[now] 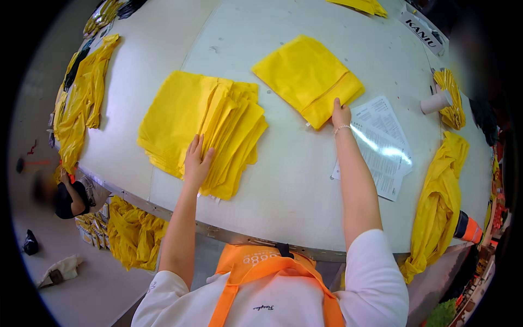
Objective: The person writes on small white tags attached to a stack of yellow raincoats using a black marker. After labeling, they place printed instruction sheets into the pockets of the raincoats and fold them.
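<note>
A stack of folded yellow fabric pieces point(177, 111) lies left of centre on the pale table, its layers fanned toward the right. My left hand point(197, 162) rests on the near part of this stack with its fingers stretched out. Off to the right, another folded yellow fabric piece point(305, 73) lies at an angle, a seam or fold line crossing its near end. My right hand point(340, 115) grips its near right corner, thumb on top and the other fingers mostly hidden.
Printed sheets point(384, 136), partly in a glossy sleeve, lie beside my right forearm. Loose yellow fabric point(436, 201) hangs over the right edge of the table point(283, 212); more yellow fabric point(90, 92) lies far left. A paper roll point(437, 102) sits at right. Another person point(73, 196) is at left.
</note>
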Demonstrator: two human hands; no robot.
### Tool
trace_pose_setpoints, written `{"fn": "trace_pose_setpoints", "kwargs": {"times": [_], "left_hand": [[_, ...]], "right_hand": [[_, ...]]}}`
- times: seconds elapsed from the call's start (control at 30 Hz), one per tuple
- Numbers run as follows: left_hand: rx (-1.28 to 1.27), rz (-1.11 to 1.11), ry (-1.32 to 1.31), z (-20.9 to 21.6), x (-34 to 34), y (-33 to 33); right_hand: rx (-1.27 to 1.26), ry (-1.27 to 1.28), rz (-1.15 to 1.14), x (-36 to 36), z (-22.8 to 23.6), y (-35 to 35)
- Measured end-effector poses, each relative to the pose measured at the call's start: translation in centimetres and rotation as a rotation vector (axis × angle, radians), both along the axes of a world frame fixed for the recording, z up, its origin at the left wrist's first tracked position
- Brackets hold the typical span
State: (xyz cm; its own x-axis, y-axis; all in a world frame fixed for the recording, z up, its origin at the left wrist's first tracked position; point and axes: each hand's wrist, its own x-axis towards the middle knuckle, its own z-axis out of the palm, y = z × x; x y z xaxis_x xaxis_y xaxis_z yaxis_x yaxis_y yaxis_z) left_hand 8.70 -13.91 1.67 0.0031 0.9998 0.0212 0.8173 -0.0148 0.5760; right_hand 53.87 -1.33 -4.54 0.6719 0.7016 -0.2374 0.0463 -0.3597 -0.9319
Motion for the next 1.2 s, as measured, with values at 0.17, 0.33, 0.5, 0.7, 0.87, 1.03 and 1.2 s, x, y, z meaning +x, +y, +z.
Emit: {"fn": "trace_pose_setpoints", "kwargs": {"times": [0.17, 0.33, 0.5, 0.7, 0.87, 1.03, 1.2], "left_hand": [[0.081, -0.026, 0.055, 3.6, 1.0, -1.6], [0.133, -0.249, 0.118, 10.0, 9.4, -8.4], [-0.132, -0.431, -0.038, 3.6, 17.6, -16.5], [0.042, -0.467, 0.134, 0.4, 21.1, -19.3], [0.144, -0.458, 0.001, -2.2, 20.8, -15.9], [0.161, -0.498, -0.022, -3.5, 20.2, -14.9], [0.042, -0.331, -0.295, -1.1, 21.5, -14.8]], "right_hand": [[-0.085, -0.789, -0.007, 8.8, 2.0, -12.4], [-0.758, -0.763, -0.083, 17.8, 5.0, -23.9], [-0.739, -0.611, -0.172, 19.2, 5.4, -25.5], [-0.220, 0.153, -0.160, 23.4, 4.4, -30.2], [-0.302, -0.066, -0.090, 24.9, 4.1, -37.0], [0.031, -0.006, -0.292, 18.1, 10.3, -43.6], [-0.082, 0.137, -0.044, 11.8, 13.5, -50.5]]}}
